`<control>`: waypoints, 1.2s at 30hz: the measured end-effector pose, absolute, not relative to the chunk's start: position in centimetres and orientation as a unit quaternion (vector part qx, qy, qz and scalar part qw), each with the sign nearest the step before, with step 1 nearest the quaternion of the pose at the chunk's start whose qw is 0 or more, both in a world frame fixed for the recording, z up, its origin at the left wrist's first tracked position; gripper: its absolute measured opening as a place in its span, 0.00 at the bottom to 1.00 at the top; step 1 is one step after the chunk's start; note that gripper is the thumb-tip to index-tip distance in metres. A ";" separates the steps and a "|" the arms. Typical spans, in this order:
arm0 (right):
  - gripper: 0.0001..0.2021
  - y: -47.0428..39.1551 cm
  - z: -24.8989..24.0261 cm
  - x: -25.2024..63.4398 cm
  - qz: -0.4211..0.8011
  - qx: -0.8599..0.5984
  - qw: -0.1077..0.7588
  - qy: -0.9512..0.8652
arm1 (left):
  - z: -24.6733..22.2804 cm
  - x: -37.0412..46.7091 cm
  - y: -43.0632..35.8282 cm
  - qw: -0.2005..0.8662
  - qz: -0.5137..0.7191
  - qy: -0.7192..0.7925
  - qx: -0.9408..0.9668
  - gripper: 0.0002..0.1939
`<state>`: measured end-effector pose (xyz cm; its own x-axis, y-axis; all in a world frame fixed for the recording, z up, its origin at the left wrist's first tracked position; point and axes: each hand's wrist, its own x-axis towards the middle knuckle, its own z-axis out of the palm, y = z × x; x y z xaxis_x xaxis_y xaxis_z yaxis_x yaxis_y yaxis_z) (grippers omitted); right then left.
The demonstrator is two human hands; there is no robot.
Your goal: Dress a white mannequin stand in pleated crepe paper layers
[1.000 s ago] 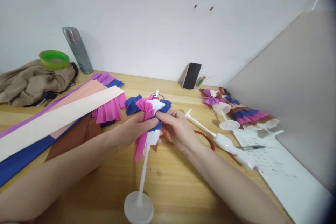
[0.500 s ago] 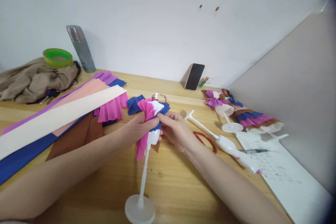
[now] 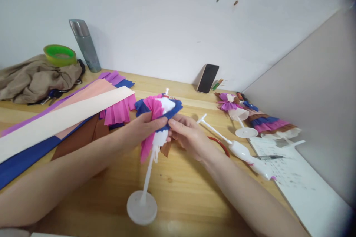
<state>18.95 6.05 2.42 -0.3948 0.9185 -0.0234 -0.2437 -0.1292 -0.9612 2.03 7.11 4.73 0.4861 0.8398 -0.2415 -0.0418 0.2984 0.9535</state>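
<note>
While pressing blue paper strip (image 3: 175, 110) against white plastic mannequin (image 3: 160, 138), clamps it with left hand (image 3: 142, 129) and right hand (image 3: 189, 133) fingers.

Upper left: metal-capped flask (image 3: 87, 49). Left edge: beige cloth (image 3: 41, 78). Right of upper centre: dark-screened phone (image 3: 208, 78); beside it, green cylinder (image 3: 217, 84), possibly a tube.

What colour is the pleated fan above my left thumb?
Pleated fan: bright pink, best in head view.
</note>
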 end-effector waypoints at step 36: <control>0.15 10.4 0.2 22.9 0.345 -0.539 0.142 -0.755 | 4.7 -2.4 11.0 0.729 0.297 0.396 0.474 0.14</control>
